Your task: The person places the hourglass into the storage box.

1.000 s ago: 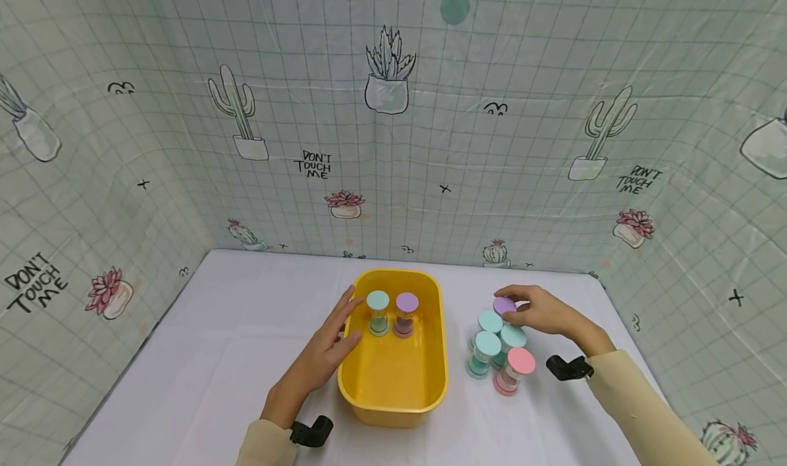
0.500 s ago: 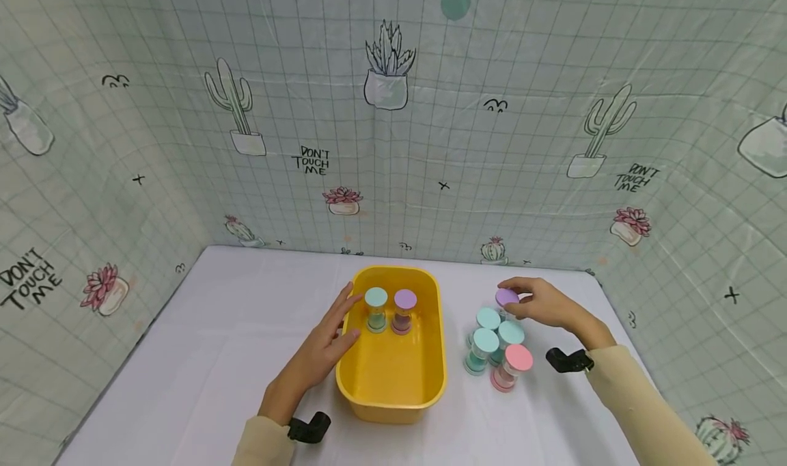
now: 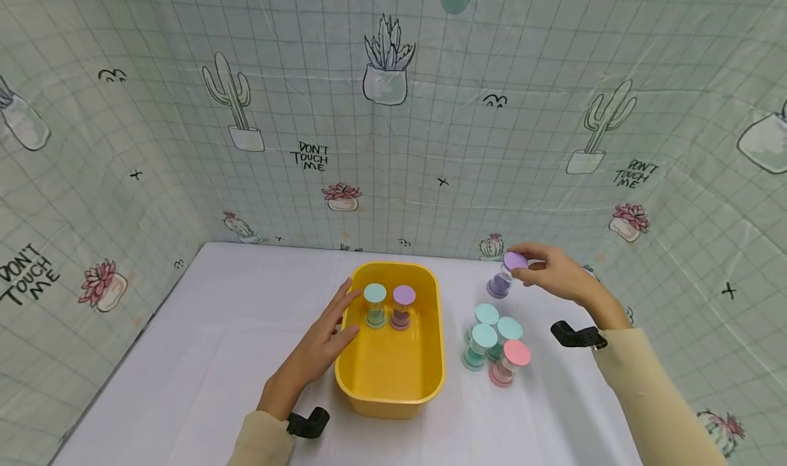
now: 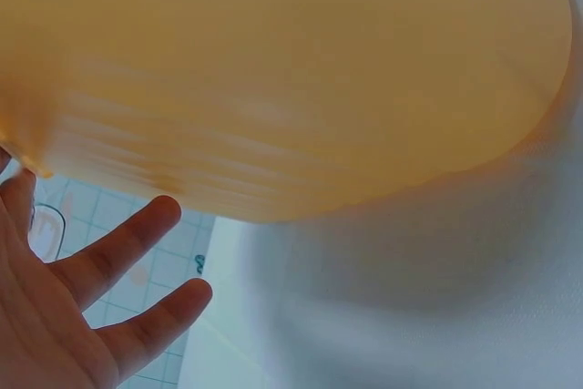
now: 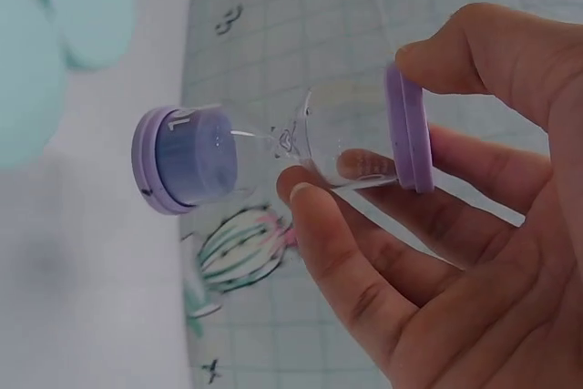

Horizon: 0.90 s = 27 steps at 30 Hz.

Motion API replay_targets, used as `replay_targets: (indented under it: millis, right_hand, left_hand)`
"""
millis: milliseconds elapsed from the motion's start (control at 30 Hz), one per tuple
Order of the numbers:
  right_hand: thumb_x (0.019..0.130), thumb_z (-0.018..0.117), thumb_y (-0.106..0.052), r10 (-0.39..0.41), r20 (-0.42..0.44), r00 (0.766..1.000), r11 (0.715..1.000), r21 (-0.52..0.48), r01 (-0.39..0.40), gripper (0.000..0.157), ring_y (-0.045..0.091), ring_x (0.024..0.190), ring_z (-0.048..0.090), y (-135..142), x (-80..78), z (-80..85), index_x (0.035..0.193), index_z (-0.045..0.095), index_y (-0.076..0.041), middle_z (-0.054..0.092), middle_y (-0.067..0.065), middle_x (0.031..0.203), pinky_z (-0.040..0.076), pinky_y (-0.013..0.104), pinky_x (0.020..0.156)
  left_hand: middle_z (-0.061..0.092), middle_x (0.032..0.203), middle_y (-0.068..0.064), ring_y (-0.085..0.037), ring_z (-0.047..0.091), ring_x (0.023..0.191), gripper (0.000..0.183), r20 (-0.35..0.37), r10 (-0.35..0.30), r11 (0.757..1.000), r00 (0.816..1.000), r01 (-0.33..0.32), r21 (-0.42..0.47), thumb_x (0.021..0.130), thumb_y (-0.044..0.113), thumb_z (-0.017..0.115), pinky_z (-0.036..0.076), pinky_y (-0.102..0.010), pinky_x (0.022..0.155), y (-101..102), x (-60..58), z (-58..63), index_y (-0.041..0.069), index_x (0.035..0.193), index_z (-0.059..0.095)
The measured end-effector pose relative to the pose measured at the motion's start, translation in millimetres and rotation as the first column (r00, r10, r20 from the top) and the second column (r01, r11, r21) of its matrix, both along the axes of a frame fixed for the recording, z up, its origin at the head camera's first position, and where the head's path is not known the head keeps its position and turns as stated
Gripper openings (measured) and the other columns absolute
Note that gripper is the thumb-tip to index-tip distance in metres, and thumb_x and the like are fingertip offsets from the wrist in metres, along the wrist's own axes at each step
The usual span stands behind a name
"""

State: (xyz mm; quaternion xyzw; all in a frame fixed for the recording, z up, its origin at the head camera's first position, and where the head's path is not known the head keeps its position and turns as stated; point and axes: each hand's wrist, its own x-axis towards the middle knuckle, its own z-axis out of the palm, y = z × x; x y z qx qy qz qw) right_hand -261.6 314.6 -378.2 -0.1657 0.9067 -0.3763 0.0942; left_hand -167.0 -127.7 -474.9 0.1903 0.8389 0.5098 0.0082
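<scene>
A purple-capped hourglass (image 5: 301, 143) tilts in my right hand (image 3: 556, 272), pinched at its top cap by thumb and fingers, with purple sand in its lower bulb. It hangs behind a cluster of hourglasses: several with teal caps (image 3: 484, 336) and one with a pink cap (image 3: 516, 353). My left hand (image 3: 316, 346) touches the left rim of the yellow tub (image 3: 387, 408), fingers extended; in the left wrist view its fingers (image 4: 137, 243) spread beside the tub's wall. Inside the tub, at the far end, stand a teal hourglass (image 3: 375, 305) and another purple one (image 3: 402, 307).
A white cloth (image 3: 246, 302) covers the table. Behind and at both sides rise fabric walls (image 3: 443, 145) printed with a grid and cactus drawings. The cluster stands just right of the tub.
My right hand has lifted the purple hourglass out of the cluster and moved it back and slightly right, tilting it. My left hand stays at the tub's rim.
</scene>
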Motion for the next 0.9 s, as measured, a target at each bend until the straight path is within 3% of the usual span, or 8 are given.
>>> replay_targets:
  millis: [133, 367, 533, 733, 900]
  right_hand:
    - [0.099, 0.067, -0.022, 0.027, -0.044, 0.999, 1.0, -0.007, -0.027, 0.054, 0.032, 0.109, 0.071, -14, 4.2, 17.4, 0.145, 0.053, 0.002, 0.064, 0.023, 0.131, 0.059, 0.028, 0.082]
    - [0.097, 0.07, -0.026, 0.058, -0.108, 0.992, 0.997, 0.055, -0.053, 0.049, 0.027, 0.106, 0.072, -44, 15.5, 44.9, 0.141, 0.06, -0.007, 0.068, 0.015, 0.13, 0.058, 0.033, 0.084]
    - [0.095, 0.072, -0.025, 0.128, -0.131, 0.983, 0.992, 0.041, -0.123, 0.047, 0.019, 0.096, 0.072, -67, 22.3, 62.0, 0.138, 0.063, -0.009, 0.071, 0.009, 0.123, 0.059, 0.03, 0.081]
    - [0.093, 0.075, -0.026, 0.224, -0.148, 0.963, 0.974, 0.051, -0.219, 0.045, 0.015, 0.095, 0.074, -98, 31.3, 74.9, 0.135, 0.065, -0.012, 0.073, 0.004, 0.118, 0.062, 0.03, 0.082]
    - [0.093, 0.075, -0.023, 0.319, -0.094, 0.943, 0.948, 0.034, -0.317, 0.043, 0.013, 0.093, 0.073, -124, 37.6, 76.5, 0.134, 0.065, -0.012, 0.071, 0.004, 0.119, 0.061, 0.029, 0.083]
  left_hand:
    - [0.011, 0.175, 0.0, -0.037, 0.03, 0.155, 0.061, -0.009, 0.001, 1.0, 1.0, -0.001, 0.0, 0.105, 0.033, 0.053, 0.041, -0.066, 0.112, 0, -1.5, -0.6, 0.019, 0.162, 0.034]
    - [0.011, 0.175, 0.003, -0.036, 0.031, 0.154, 0.061, 0.0, 0.004, 1.0, 1.0, -0.004, 0.004, 0.105, 0.034, 0.053, 0.041, -0.065, 0.112, 0, -2.5, -0.3, 0.021, 0.162, 0.034]
    - [0.011, 0.175, 0.003, -0.035, 0.032, 0.154, 0.061, 0.009, 0.008, 1.0, 1.0, -0.008, -0.002, 0.105, 0.035, 0.053, 0.042, -0.063, 0.111, 1, -2.7, 0.0, 0.021, 0.162, 0.034]
    - [0.012, 0.175, 0.001, -0.037, 0.034, 0.153, 0.061, 0.0, 0.009, 1.0, 1.0, -0.009, -0.009, 0.106, 0.036, 0.051, 0.042, -0.064, 0.111, 1, -2.9, -0.8, 0.02, 0.162, 0.033]
    - [0.012, 0.175, -0.001, -0.037, 0.033, 0.153, 0.061, -0.011, 0.006, 1.0, 1.0, -0.006, -0.012, 0.106, 0.034, 0.05, 0.042, -0.064, 0.11, 1, -2.4, -1.8, 0.019, 0.162, 0.033]
